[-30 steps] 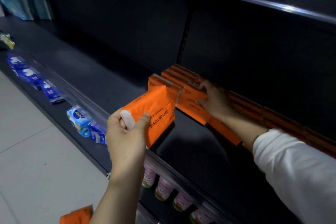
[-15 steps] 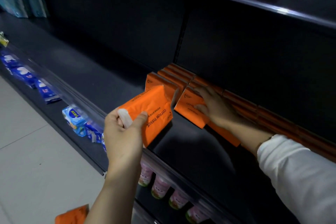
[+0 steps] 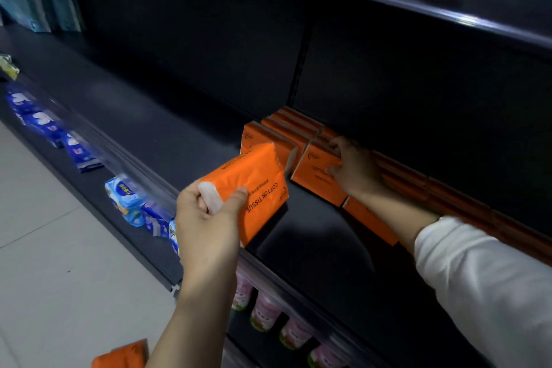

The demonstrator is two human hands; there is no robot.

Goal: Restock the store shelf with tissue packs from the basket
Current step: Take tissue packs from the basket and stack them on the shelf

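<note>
Head view: holds pack by its end in left hand, just short of row ahead of the grip; pinches front pack with right hand. Partly stocked; shelf bare left of grip, spare pack below wrist.

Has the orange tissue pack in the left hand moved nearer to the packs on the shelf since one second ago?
No. The held tissue pack in the left hand still overlaps the front shelf pack at the same spot.
</note>
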